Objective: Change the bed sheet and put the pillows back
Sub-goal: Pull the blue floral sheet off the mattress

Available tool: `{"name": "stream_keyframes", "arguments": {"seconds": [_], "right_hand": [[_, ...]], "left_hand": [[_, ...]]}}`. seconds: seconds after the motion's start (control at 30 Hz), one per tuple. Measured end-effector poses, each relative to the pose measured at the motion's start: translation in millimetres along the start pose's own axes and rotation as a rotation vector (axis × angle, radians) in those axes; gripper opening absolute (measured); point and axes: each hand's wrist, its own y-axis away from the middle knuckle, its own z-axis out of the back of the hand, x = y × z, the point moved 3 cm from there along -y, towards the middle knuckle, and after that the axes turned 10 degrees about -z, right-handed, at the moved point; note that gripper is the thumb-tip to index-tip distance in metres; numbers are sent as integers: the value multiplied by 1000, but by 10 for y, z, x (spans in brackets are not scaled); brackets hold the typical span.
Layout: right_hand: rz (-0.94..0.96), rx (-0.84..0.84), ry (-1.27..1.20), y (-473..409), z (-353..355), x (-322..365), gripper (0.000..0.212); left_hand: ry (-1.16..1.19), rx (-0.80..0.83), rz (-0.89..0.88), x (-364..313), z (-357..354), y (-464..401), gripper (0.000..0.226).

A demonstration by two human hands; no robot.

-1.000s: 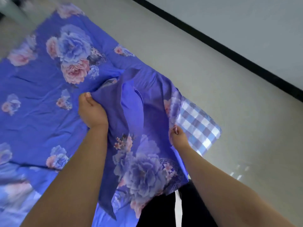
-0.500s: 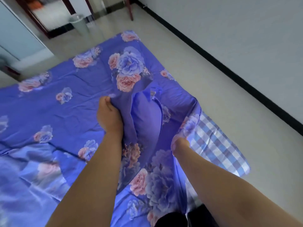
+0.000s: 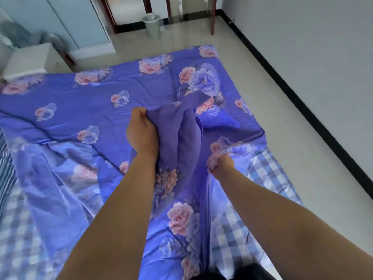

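- Left hand (image 3: 142, 134) is bunching a thick fold of the flowered sheet (image 3: 84, 110), fingers curled tight round the cloth above the middle of the bed.
- Right hand (image 3: 221, 163) is pinching the sheet's hem near the bed's right edge.
- The sheet is lying flat across the far end; the checked mattress (image 3: 268, 174) is showing bare at the near right corner.
- Spreading looks about half done; near corners are waiting, and no pillows are showing.
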Motion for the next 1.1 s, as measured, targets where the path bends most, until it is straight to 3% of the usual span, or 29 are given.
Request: {"name": "stream_keyframes", "arguments": {"seconds": [0.1,0.17,0.2,0.27,0.33,0.4,0.53,0.7,0.8,0.93,1.1], "right_hand": [[124,295,-26,237,-389,265,41],[103,363,147,457,-540,420,55],[69,326,258,503,-494,430,58],[2,95,472,431,-230,406,64],[-10,-50,476,300,52,340,69],[-47,-16,426,223,266,195,55],[-92,56,330,230,692,32,50],[-17,82,106,292,1280,306,55],[12,23,63,333,1812,549,51],[6,-47,218,390,2565,740,50],[-81,-8,351,307,3505,969,37]], "left_hand": [[-8,-40,-21,45,88,-67,27],[1,-92,-49,65,166,-124,27],[11,-116,-56,75,204,-154,27],[30,-147,-72,65,253,-187,27],[65,-174,-118,11,260,-155,27],[112,-175,-162,-68,205,-73,26],[240,-121,-286,-268,-82,237,32],[354,58,-342,-594,-500,763,49],[298,261,-377,-778,-852,1128,46],[44,664,-333,-869,-1455,1752,23],[-133,776,-316,-1225,-2094,2532,27]]}}
